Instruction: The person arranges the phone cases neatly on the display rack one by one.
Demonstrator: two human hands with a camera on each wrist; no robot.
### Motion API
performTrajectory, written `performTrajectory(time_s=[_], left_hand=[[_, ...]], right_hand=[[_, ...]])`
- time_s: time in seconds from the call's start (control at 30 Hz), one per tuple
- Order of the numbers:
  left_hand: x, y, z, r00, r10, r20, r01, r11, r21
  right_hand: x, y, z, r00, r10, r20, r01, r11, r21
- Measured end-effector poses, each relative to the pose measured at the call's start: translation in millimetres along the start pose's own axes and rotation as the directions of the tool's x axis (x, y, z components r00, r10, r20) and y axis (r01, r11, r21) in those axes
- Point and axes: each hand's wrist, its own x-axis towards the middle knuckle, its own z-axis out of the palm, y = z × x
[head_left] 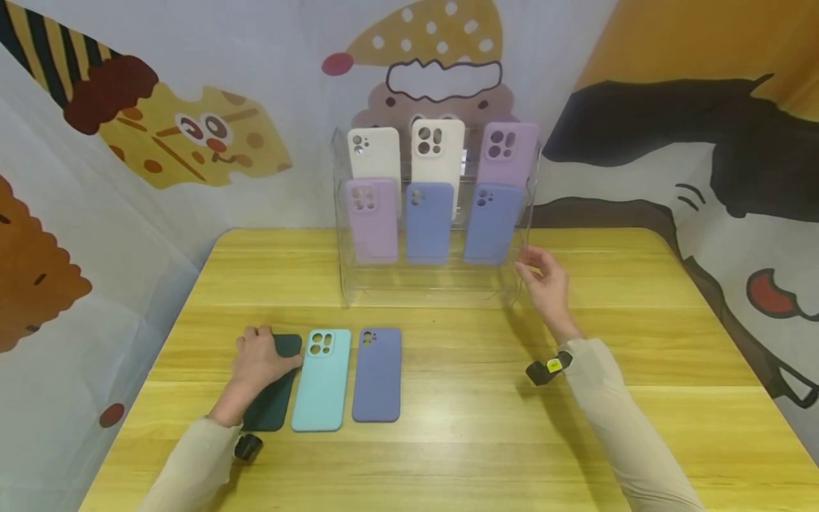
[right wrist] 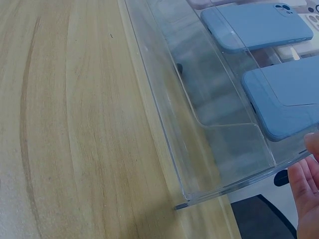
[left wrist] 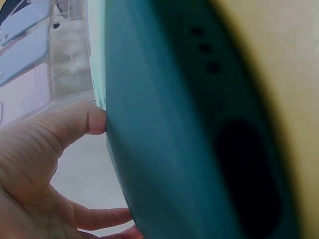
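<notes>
My left hand (head_left: 259, 359) grips a dark green phone case (head_left: 271, 402) lying on the table, its thumb against the right edge. Close up in the left wrist view, the case (left wrist: 149, 119) stands between thumb and fingers, the fingertips partly hidden behind it. A turquoise phone case (head_left: 322, 391) and a blue-violet phone case (head_left: 377, 380) lie to its right. At the back, a clear tiered display stand (head_left: 435, 288) holds two rows of phone cases. My right hand (head_left: 547, 284) pinches the stand's right side panel; in the right wrist view its thumb overlaps the panel edge.
Upper row: two white cases (head_left: 374, 153) and a lilac case (head_left: 512, 146). Lower row: a lilac case (head_left: 374, 231) and two blue cases (head_left: 430, 227). The stand's lowest front tier holds no case. Behind the wooden table (head_left: 473, 441) hangs a cartoon-printed cloth (head_left: 288, 57).
</notes>
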Motion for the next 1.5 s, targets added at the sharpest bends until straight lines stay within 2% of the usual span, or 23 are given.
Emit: performTrajectory(time_s=[0.13, 0.33, 0.5, 0.77, 1.03, 1.27, 1.43, 1.5], left_hand=[[0.3, 2.7, -3.8, 0.998, 0.045, -0.048, -0.046, 0.999, -0.019], [4.0, 13.9, -12.8, 0.985, 0.112, -0.133, -0.12, 0.991, -0.052], [8.0, 28.0, -17.8, 0.979, 0.13, -0.158, -0.143, 0.987, -0.077], [12.5, 47.5, -17.9, 0.967, 0.163, -0.194, -0.186, 0.977, -0.106], [17.1, 70.7, -18.4, 0.944, 0.218, -0.247, -0.259, 0.955, -0.145], [21.6, 97.1, -21.4, 0.926, 0.25, -0.284, -0.314, 0.927, -0.207], [21.9, 115.1, -23.0, 0.908, 0.266, -0.323, -0.35, 0.906, -0.237], [22.7, 122.0, -24.1, 0.897, 0.273, -0.348, -0.369, 0.896, -0.248]], right_hand=[[0.2, 1, 0, 1.0, -0.008, -0.005, 0.008, 1.0, 0.008], [0.5, 3, -1, 1.0, 0.0, -0.006, 0.001, 1.0, 0.018], [0.5, 3, -1, 1.0, 0.01, -0.001, -0.01, 1.0, 0.019], [0.2, 3, 0, 1.0, 0.007, -0.003, -0.007, 1.0, 0.023], [0.3, 4, 0, 1.0, -0.004, -0.007, 0.005, 0.999, 0.035], [0.4, 3, -1, 1.0, -0.001, -0.008, 0.001, 1.0, 0.025], [0.4, 4, -1, 1.0, -0.008, -0.004, 0.008, 0.999, 0.037], [0.6, 4, -1, 1.0, -0.013, -0.001, 0.013, 0.999, 0.041]])
